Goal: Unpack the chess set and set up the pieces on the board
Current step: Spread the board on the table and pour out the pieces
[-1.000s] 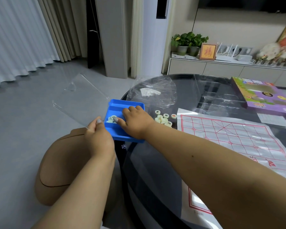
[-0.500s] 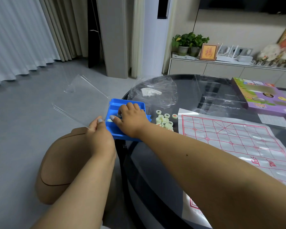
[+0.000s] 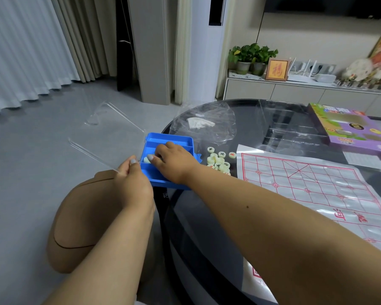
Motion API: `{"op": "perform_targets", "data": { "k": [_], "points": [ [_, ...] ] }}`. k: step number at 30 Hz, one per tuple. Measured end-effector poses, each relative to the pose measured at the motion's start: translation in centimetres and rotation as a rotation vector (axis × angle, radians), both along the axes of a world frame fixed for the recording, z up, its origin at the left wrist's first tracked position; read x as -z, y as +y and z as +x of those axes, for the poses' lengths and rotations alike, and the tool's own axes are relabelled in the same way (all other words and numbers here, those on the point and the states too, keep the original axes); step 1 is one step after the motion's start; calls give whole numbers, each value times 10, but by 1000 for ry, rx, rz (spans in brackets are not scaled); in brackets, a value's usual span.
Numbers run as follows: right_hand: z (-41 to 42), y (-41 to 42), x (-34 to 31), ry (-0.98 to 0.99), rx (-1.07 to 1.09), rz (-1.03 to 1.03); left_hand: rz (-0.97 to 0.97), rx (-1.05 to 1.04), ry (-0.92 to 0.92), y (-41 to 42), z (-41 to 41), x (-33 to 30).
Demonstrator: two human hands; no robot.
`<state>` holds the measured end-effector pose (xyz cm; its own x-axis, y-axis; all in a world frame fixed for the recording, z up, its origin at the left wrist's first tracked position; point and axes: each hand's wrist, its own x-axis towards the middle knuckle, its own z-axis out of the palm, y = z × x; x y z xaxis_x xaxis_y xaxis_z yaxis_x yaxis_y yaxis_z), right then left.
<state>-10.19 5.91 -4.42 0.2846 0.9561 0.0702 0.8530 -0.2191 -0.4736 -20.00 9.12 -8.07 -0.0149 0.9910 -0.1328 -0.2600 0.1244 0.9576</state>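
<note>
While the blue case [image 3: 161, 179] sits at the edge of the worktop [image 3: 207, 227], partly over the rim, the right hand [image 3: 174, 160] reaches into it with curled fingers, on pale pieces in the compartment under its fingertips; whether it has one pinched I cannot tell. The left hand [image 3: 132, 183], just beside the right one, grips the near corner of the case where the clear lid [image 3: 106, 137] is hinged, and the lid stands open, away from both hands over the floor.

Just beyond the right hand, on its far side from the case, a small heap of pieces [image 3: 219, 161] lies on the worktop, some with the dark or red signs up. Further the same way the paper board [image 3: 317, 190] is spread flat, and no piece stands on its lines.

In my judgement the task is in its early part: the case is open and the board is laid out, but the emptying of the case is not finished. All the placing of pieces on the board is left to do.
</note>
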Motion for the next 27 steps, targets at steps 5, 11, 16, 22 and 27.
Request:
{"op": "perform_targets", "data": {
  "k": [5,11,16,22,27],
  "points": [
    [-2,-2,-8,-39,-50,-90,11,-8,5,-2,0,-2],
    [2,4,-1,3,0,-72,24,-8,28,-4,-1,-3],
    [4,6,0,53,78,-41,29,-6,39,-7,-2,-6],
    [7,7,2,135,112,9,30,4,41,-8,-3,-7],
    [7,2,-1,263,122,150,35,9,38,-8,-4,-9]
  ]
}}
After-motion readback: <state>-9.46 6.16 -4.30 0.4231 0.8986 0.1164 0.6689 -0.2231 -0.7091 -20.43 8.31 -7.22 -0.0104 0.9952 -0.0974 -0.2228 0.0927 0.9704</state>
